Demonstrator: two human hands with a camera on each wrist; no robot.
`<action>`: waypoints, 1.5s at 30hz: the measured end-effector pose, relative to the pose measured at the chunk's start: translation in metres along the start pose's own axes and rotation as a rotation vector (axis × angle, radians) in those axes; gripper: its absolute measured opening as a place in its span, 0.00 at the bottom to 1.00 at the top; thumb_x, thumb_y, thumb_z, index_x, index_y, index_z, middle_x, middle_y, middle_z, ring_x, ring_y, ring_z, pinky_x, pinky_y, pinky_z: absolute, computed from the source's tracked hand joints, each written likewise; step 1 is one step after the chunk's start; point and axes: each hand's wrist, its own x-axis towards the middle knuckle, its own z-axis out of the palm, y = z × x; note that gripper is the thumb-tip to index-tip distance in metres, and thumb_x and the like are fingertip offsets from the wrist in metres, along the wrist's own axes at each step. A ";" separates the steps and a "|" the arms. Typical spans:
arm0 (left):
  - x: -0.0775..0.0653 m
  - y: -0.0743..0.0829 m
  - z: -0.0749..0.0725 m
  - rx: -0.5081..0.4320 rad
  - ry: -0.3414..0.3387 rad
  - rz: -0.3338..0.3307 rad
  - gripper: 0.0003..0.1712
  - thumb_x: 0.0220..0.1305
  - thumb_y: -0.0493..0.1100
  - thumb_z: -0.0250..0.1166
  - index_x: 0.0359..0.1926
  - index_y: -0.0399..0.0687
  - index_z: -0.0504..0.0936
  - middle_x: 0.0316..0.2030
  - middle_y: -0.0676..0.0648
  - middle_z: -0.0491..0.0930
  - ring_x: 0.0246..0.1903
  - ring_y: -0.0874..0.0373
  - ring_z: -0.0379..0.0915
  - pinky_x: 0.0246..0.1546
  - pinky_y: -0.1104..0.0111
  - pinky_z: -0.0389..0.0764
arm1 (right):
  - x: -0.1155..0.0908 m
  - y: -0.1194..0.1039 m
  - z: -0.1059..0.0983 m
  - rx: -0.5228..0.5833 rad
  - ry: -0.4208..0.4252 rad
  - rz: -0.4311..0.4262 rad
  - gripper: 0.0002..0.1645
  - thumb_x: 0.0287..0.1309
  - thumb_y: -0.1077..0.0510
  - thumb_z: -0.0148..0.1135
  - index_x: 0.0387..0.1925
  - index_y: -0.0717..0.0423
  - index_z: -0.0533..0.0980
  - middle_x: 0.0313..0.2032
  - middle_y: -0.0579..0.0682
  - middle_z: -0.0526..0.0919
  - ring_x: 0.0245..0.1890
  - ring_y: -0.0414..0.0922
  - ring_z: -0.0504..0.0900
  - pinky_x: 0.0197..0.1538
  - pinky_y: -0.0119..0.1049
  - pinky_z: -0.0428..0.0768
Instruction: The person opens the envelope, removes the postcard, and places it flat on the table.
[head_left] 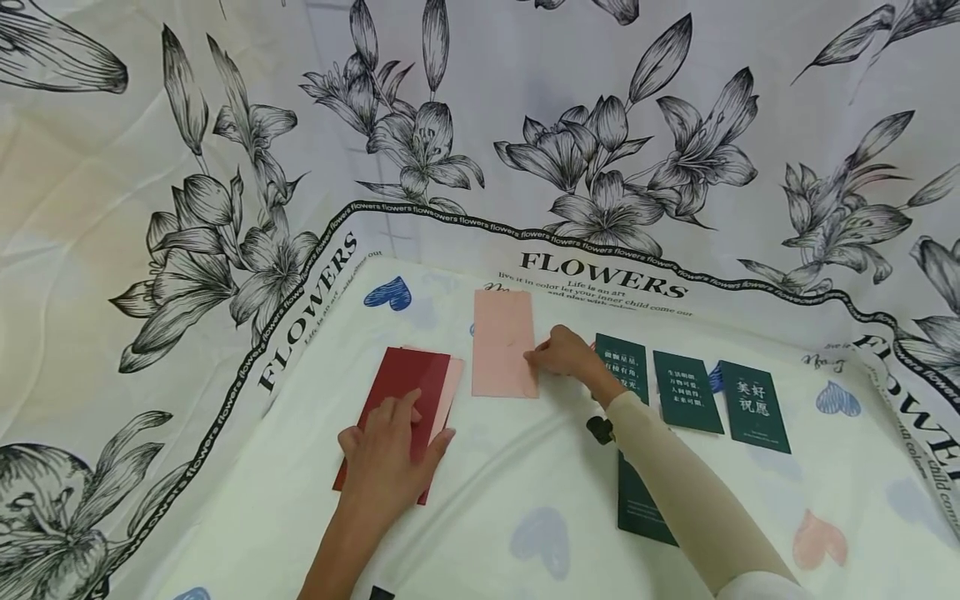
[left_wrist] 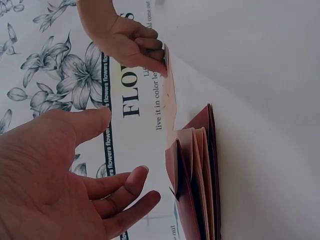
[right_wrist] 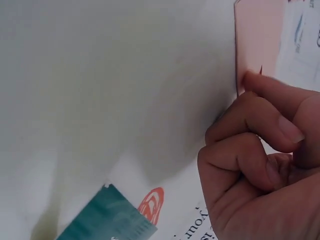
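Note:
A pink envelope (head_left: 501,342) lies upright on the cloth, near the printed lettering. My right hand (head_left: 567,354) pinches its right edge between thumb and index finger, the other fingers curled in, as the right wrist view shows. To the left is a loose stack of red envelopes (head_left: 420,375), with pink ones (left_wrist: 199,150) layered among them. Over this stack hovers my left hand (head_left: 386,454); in the left wrist view its fingers (left_wrist: 117,215) are loosely bent, apart from the stack, and hold nothing.
Dark green cards with white writing lie at the right: a middle card (head_left: 686,392), a far-right card (head_left: 756,408), and another card (head_left: 622,362) partly under my right forearm. A further green piece (head_left: 641,504) lies nearer. Heart-and-flower-printed cloth (head_left: 480,533) covers the surface.

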 end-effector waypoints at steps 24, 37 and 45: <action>-0.001 0.010 0.003 -0.201 -0.002 0.095 0.31 0.66 0.56 0.75 0.65 0.49 0.78 0.45 0.51 0.80 0.46 0.55 0.78 0.51 0.50 0.67 | -0.066 0.030 -0.028 0.378 -0.081 -0.074 0.19 0.81 0.50 0.55 0.54 0.64 0.78 0.19 0.45 0.66 0.21 0.43 0.62 0.36 0.43 0.68; 0.005 0.029 0.006 -0.463 -0.127 0.057 0.30 0.72 0.61 0.69 0.68 0.62 0.74 0.58 0.61 0.80 0.58 0.62 0.80 0.51 0.57 0.83 | -0.146 0.026 -0.020 0.428 0.002 -0.296 0.14 0.81 0.55 0.55 0.45 0.65 0.73 0.18 0.46 0.61 0.17 0.41 0.59 0.23 0.36 0.59; 0.004 0.043 0.016 -0.645 -0.241 0.051 0.32 0.74 0.64 0.64 0.72 0.64 0.69 0.61 0.62 0.80 0.58 0.66 0.81 0.51 0.65 0.83 | -0.183 0.023 -0.008 0.511 -0.060 -0.339 0.13 0.82 0.56 0.53 0.46 0.65 0.72 0.22 0.47 0.61 0.18 0.41 0.58 0.23 0.36 0.58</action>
